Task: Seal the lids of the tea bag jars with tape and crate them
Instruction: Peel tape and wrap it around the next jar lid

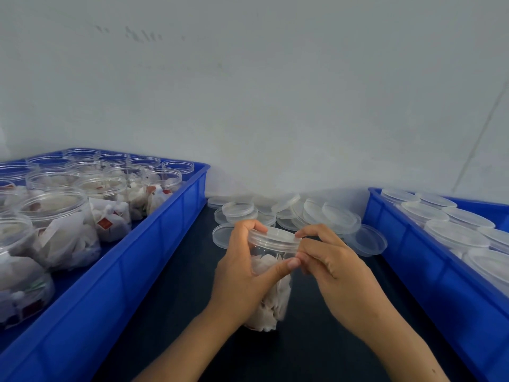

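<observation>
The jar [271,282] stands upright on the dark bench between two blue crates, the left hand [242,274] gripping its side, the right hand [330,260] pinching at the lid [275,236] rim.

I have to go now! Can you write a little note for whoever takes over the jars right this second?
Left hand grips the jar of tea bags, upright on the dark table. Right hand pinches at the rim of its lid; whether tape is there cannot be told.
Left crate: filled jars, no lids yet.
Loose lids lie behind the jar.
Right crate: lidded jars.
Left to do: finish this jar, crate it, then the rest.
</observation>
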Available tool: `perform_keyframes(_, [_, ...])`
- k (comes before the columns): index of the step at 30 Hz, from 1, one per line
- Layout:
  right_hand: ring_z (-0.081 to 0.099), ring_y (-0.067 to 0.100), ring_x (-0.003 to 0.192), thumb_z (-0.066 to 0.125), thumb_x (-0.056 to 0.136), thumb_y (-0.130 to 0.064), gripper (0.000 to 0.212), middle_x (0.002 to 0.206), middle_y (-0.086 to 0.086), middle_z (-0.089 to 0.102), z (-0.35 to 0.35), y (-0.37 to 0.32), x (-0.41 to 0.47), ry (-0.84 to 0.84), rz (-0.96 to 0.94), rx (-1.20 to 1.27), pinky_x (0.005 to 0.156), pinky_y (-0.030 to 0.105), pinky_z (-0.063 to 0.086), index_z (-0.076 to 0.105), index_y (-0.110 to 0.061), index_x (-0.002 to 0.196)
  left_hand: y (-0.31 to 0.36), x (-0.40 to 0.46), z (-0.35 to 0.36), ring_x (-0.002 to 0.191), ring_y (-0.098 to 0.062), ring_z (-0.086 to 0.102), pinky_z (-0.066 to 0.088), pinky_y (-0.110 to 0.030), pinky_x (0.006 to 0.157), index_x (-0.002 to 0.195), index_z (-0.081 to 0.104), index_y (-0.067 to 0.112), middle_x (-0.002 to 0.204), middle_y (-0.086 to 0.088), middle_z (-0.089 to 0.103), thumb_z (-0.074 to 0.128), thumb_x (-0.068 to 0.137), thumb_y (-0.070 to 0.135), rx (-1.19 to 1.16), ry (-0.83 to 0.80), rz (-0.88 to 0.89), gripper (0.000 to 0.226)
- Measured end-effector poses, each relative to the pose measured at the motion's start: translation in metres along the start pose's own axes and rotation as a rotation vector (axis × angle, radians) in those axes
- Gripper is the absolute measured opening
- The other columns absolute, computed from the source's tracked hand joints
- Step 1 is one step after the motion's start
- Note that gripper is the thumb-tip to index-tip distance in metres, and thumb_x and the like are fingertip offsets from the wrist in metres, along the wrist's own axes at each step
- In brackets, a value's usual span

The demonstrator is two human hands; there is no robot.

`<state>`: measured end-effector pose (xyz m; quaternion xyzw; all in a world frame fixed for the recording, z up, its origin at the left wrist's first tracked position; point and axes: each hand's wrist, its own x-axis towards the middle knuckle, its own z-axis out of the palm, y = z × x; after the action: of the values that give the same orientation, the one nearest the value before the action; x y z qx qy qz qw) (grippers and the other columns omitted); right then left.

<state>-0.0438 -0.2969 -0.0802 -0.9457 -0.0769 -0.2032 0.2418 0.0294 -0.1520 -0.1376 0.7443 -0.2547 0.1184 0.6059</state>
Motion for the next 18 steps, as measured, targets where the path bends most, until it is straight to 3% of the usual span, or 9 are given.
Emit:
perform_keyframes(12, [0.053,0.009,0.082,0.045,0.097,-0.028,0.035,0.111,-0.029,0.045,0.0025,0.0017,-0.0001,0.048,0.007,0.011,0.072,0.039,0.05,0.044,-0.035,0.063,-0.0018,0.0018,-0.0004,0.097,0.0,0.063,0.056,-0.033,0.085,0.109,0.036,0.05,0.107,0.017,0.063,0.063,0.063,0.079,0.003,-0.021,0.015,0.06])
perform_keyframes(18, [0.053,0.009,0.081,0.045,0.098,-0.03,0.036,0.111,-0.03,0.044,0.0028,0.0003,0.0005,0.042,0.006,-0.001,0.071,0.038,0.05,0.044,-0.04,0.063,-0.0013,0.0012,0.0001,0.099,-0.003,0.064,0.055,-0.038,0.087,0.109,0.037,0.049,0.107,0.016,0.063,0.059,0.064,0.082,-0.012,-0.02,0.016,0.06])
